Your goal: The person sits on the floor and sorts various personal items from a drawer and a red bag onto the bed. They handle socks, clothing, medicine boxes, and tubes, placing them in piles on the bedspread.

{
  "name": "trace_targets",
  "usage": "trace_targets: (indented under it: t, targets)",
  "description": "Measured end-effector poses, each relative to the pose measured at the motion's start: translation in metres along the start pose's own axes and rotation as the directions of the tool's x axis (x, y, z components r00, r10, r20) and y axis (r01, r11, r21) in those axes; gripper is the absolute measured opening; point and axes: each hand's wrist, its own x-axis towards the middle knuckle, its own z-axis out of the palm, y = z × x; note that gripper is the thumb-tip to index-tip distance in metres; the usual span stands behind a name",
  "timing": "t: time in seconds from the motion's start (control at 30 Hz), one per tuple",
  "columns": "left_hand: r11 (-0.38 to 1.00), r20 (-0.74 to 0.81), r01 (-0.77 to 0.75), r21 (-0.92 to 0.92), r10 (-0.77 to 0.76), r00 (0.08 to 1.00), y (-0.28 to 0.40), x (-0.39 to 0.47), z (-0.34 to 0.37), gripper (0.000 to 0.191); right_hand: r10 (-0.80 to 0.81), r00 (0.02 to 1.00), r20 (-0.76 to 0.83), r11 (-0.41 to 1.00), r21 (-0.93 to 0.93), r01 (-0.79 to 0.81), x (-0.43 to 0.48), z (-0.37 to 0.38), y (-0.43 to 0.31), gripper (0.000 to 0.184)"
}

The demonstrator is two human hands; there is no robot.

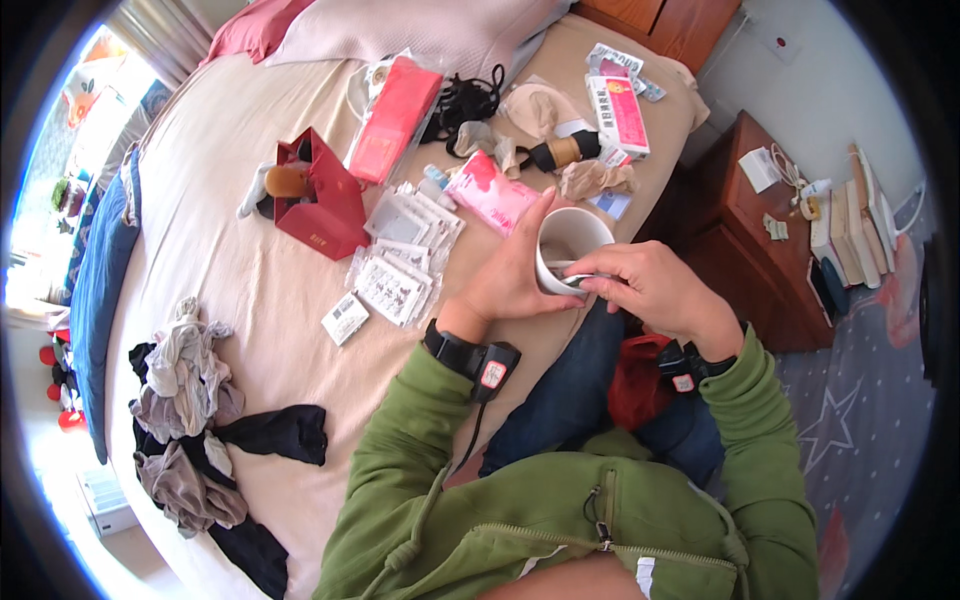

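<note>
My left hand is wrapped around the outer left side of a white cup, whose open mouth tilts up towards me. At the cup's near right rim, my right hand pinches a small slim item between thumb and fingers; its kind is unclear. Part of it lies inside the cup, and my fingers hide the rest. Just beyond the cup rests a pink soft packet on the bed sheet. To the left lie several clear sachets with printed sheets and a small white packet.
A red paper bag holding a brown-topped item stands on the bed. Further back are a red pouch, black straps and a pink-white box. Crumpled clothes lie left. At right stands a wooden nightstand with books.
</note>
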Motion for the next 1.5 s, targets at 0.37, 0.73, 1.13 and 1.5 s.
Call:
trace_targets:
  t: [0.37,0.73,1.13,1.5]
  targets:
    - [0.959,-0.141,-0.266,-0.097,0.251,0.958,0.001,0.003,0.005,0.121,-0.236,0.749,-0.619,0.965,-0.06,0.254,-0.032,-0.007,-0.013,0.015]
    - [0.846,-0.3,-0.508,0.161,0.532,0.792,0.011,0.008,0.007,0.118,-0.472,0.258,-0.843,0.818,-0.309,0.485,-0.072,-0.007,-0.008,0.017]
    - [0.839,-0.342,-0.51,0.187,0.543,0.767,0.008,0.002,0.007,0.115,0.227,0.42,-0.879,0.774,0.425,0.47,-0.012,0.027,0.047,0.021]
    - [0.849,-0.255,-0.522,0.078,0.523,0.813,0.002,-0.006,0.015,0.109,0.402,0.648,-0.647,0.491,0.75,0.444,0.025,0.047,0.074,0.02]
